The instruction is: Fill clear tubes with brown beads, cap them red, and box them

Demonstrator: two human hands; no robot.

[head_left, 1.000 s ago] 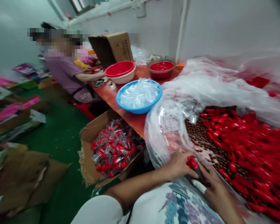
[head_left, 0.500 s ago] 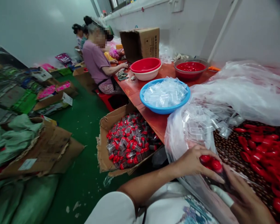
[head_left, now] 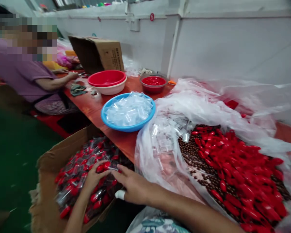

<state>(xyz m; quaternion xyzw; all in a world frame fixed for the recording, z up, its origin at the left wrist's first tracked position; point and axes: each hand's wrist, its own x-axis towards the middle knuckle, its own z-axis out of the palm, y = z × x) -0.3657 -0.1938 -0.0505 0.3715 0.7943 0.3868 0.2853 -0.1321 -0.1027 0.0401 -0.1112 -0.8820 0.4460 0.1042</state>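
Both hands reach into the cardboard box (head_left: 50, 168) below the counter (head_left: 116, 139). The left hand (head_left: 93, 178) pinches a red-capped packet (head_left: 106, 166); the right hand (head_left: 133, 187) lies open beside it.

A single head-worn camera looks forward and down — close over the person's own hands at a cardboard box (head_left: 50, 168) on the floor, facing along the orange table (head_left: 92, 106) toward the white wall (head_left: 220, 48).
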